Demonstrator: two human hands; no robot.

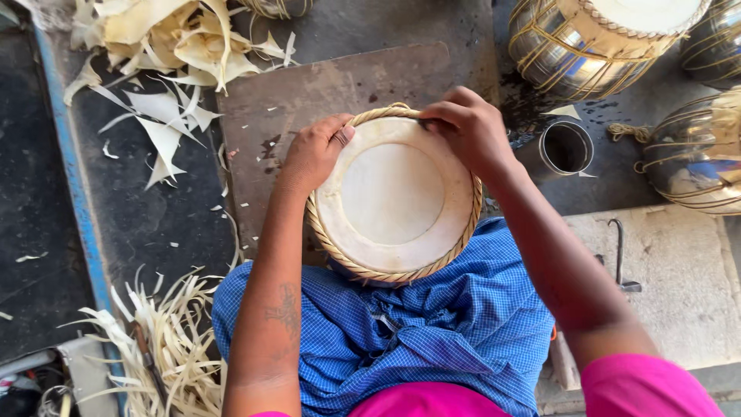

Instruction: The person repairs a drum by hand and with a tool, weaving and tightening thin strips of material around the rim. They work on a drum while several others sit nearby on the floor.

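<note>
The drum (394,197) sits in my lap on the blue cloth (432,324), head up, its pale skin already stretched flat and ringed all round by a braided rim (363,270) that looks complete along the near side. My left hand (312,154) rests on the rim's left edge, its grip pressed down with the thumb on the skin. My right hand (467,127) is at the far edge, its grip pinched together on a thin dark tool or strand; I cannot tell which. I judge the lacing largely done, with work left only at the far rim. Beyond the drum lies a flat brown board (309,93), unobstructed. Hide scraps (174,42) are heaped at far left, cut strips (166,340) near left. A small cup (566,147) stands just right of my wrist, with metal drum shells (587,46) beyond and an iron hook (617,251) on the stone slab. Nothing blocks either hand
</note>
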